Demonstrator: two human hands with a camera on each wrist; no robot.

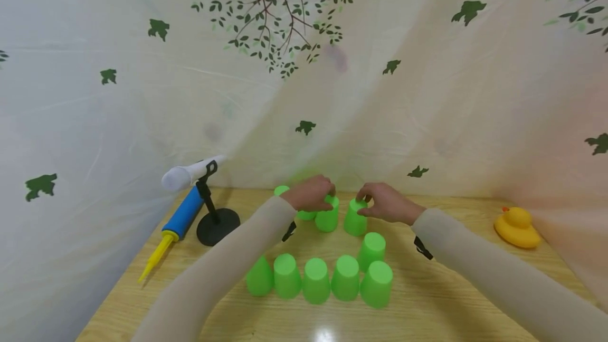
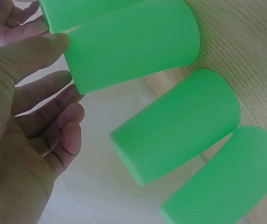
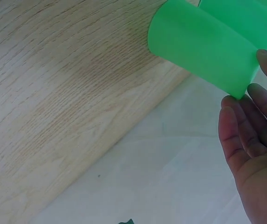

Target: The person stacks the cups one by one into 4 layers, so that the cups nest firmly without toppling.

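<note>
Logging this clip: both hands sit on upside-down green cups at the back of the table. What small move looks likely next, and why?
Probably lifting both cups: the left hand grips one green cup and the right hand pinches another, both still standing on the table.

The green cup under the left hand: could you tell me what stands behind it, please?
Behind that green cup, another green cup peeks out past the left hand; hand and wrist hide most of it.
</note>
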